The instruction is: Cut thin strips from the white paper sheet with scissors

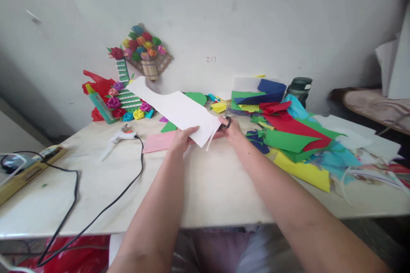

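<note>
A large white sheet of paper [179,111] with a curved cut edge is held up over the table. My left hand [183,140] pinches its lower edge, thumb on top. In my right hand [232,129] is a pair of scissors [227,122] with black handles, at the sheet's right end. A narrow white strip [211,137] hangs partly separated along that end; the blades are mostly hidden by the paper. Beneath the sheet lies a pink sheet [156,141] on the table.
A white glue gun [123,137] with a black cord lies left, near a power strip [30,172]. Behind stand a green glue bottle [101,104] and paper flowers [141,42]. Coloured sheets [291,140] pile up on the right, with a dark green flask [299,89] behind.
</note>
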`<state>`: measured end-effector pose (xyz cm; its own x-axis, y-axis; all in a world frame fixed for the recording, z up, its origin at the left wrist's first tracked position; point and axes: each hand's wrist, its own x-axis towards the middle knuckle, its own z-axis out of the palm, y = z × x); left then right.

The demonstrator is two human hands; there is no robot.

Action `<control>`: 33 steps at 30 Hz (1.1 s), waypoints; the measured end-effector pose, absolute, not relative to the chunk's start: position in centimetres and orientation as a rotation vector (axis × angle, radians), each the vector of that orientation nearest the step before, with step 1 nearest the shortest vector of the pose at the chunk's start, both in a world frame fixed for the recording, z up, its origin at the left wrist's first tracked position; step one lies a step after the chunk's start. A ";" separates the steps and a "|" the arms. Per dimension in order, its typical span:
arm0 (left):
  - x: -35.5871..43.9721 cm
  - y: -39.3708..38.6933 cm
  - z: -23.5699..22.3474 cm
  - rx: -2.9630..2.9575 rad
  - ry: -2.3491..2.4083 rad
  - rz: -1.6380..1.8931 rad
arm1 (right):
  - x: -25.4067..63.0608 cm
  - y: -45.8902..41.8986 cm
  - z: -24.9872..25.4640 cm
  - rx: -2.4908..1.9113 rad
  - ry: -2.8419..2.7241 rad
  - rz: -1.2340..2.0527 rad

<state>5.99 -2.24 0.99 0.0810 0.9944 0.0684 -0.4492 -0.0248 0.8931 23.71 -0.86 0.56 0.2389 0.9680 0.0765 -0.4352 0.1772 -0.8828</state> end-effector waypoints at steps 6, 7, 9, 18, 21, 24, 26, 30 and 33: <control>6.2 -2.3 1.3 0.814 0.732 1.365 | 23.5 -0.7 0.6 -0.815 -0.727 1.120; 6.3 -2.4 1.3 0.811 0.691 1.339 | 23.5 -0.7 0.6 -0.807 -0.699 1.096; 6.6 -2.6 1.4 0.849 0.613 1.214 | 23.4 -0.6 0.5 -0.806 -0.644 1.029; 6.9 -2.1 0.8 0.905 0.732 1.191 | 22.8 -1.3 0.9 -0.895 -0.694 0.893; 6.3 -1.6 0.7 0.846 0.728 1.363 | 22.9 -1.2 0.6 -0.916 -0.760 0.931; 5.8 -1.3 0.7 0.817 0.716 1.447 | 23.5 -0.7 0.3 -0.936 -0.772 0.938; 5.5 -1.3 0.8 0.824 0.730 1.445 | 24.0 -0.6 0.3 -0.950 -0.787 0.936; 5.3 -1.4 0.8 0.882 0.752 1.389 | 24.4 -0.9 0.5 -0.951 -0.888 1.038; 5.2 -1.3 0.7 0.928 0.761 1.358 | 24.3 -1.3 0.6 -0.898 -0.965 1.170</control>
<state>5.25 -1.33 0.68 0.0855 0.9940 0.0681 -0.4614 -0.0211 0.8870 24.33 -1.28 0.55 0.1183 0.9838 0.1347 -0.3194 0.1662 -0.9329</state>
